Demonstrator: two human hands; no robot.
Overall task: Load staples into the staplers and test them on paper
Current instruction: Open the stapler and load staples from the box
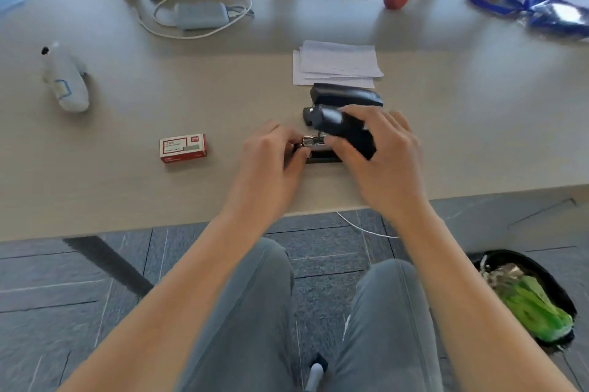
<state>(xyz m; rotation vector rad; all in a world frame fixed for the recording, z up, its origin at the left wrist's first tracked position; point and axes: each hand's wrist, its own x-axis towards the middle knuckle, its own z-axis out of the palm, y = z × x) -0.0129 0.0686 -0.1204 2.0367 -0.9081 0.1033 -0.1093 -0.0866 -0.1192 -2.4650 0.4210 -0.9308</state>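
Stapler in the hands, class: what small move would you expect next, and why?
Probably seat the staples and swing the lid shut. The right hand holds the open stapler by its raised lid, the left hand is pinched at the exposed metal channel.

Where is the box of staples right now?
In the head view, the staple box lies on the desk, apart from and left of the left hand.

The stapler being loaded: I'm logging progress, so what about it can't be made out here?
Head view only:
- Staples in the channel: too small, and the left hand covers its end.
- Base of the open stapler: mostly hidden by both hands.
- What the left fingers pinch: hidden.
- Staple box print: too blurred.
- Second stapler: front edge hidden by the lid in the right hand.
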